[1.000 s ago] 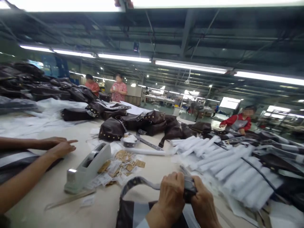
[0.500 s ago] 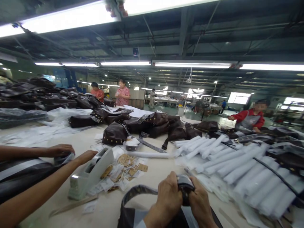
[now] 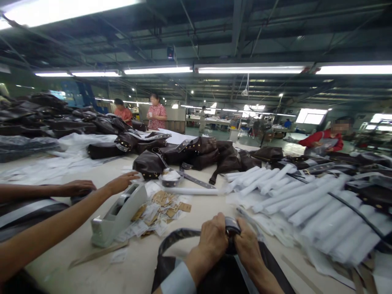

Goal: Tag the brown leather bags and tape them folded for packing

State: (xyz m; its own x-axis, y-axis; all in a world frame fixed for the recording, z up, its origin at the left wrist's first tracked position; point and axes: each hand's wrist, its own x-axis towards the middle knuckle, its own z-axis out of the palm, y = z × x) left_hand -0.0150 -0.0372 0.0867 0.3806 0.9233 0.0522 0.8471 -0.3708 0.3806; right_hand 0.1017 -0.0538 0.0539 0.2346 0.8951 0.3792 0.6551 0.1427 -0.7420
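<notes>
A dark brown leather bag (image 3: pixel 223 275) lies at the table's front edge, one strap loop (image 3: pixel 180 234) standing up on its left side. My left hand (image 3: pixel 216 237) is closed around a curved dark strap (image 3: pixel 232 225) above the bag. From the other side my right hand (image 3: pixel 246 241) grips the same strap, thumbs close together. The strap seems to have a greyish wrap on top; its lower part is hidden by my fingers. Left of my hands lies a pile of brown paper tags and small clear packets (image 3: pixel 162 210).
A co-worker's hand (image 3: pixel 122 182) reaches to a white tape dispenser (image 3: pixel 118 216); the other rests on a bag at left. White paper rolls (image 3: pixel 306 212) lie right. Studded brown bags (image 3: pixel 196 153) and a small clear tub (image 3: pixel 170 178) stand across the table.
The co-worker's nearer hand has moved up to the far end of the tape dispenser. My hands keep hold of the strap and have shifted slightly, with more of the bag showing.
</notes>
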